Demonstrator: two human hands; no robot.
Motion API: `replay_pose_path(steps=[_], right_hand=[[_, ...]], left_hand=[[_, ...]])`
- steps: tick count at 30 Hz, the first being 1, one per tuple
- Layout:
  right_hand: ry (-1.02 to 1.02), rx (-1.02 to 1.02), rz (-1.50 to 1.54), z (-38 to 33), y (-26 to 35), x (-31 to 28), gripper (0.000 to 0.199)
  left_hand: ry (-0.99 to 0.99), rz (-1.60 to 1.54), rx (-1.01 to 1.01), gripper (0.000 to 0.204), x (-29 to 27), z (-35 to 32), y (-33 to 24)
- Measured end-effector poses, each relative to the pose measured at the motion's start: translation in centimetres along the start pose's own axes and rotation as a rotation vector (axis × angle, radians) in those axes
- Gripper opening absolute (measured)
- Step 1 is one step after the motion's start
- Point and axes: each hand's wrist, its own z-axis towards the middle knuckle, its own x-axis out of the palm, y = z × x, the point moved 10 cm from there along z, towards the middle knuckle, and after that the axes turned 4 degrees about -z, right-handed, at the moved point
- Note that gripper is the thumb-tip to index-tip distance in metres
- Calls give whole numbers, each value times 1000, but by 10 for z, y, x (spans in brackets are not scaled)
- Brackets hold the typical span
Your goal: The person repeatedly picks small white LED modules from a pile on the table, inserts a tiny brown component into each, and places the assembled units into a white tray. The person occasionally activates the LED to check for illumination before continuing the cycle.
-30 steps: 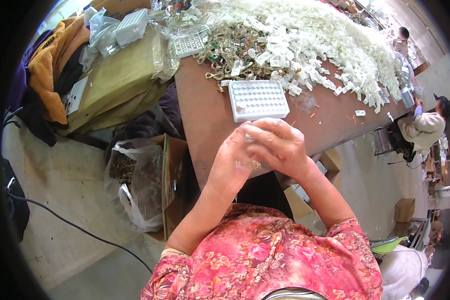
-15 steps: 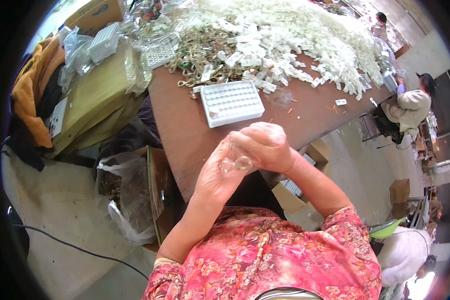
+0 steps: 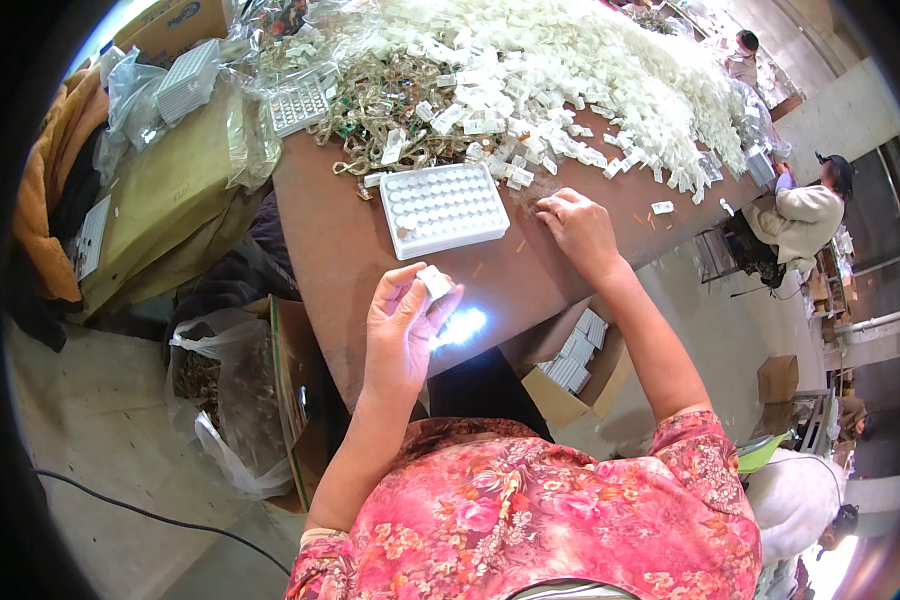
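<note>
Brown tabletop, squarish white piece in left hand

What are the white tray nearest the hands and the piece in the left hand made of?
White tray: probably moulded plastic, smooth, judging by its regular round wells.
Small white piece in the left hand: perhaps smooth plastic or card, from its pale, even face; too small to settle.

Brightly lit, blue-white glare beside left hand, bent fisheye edges, black corners
</note>
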Motion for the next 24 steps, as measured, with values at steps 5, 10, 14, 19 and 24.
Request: replay_pose_path(steps=[5,10,14,19,24], right_hand=[[113,-65,-221,12,8,18,10],[51,80,-13,14,-7,8,9],[36,172,141,12,-17,3,9],[53,-12,27,12,4,4,8],[83,-140,-199,11,16,12,12]], left_hand=[[47,-23,-9,19,4,1,1],[4,15,7,20,1,0,0],[-18,21,-21,19,0,-1,2],[-1,92,12,23,2,1,0],[-25,15,-22,24,0,1,6]])
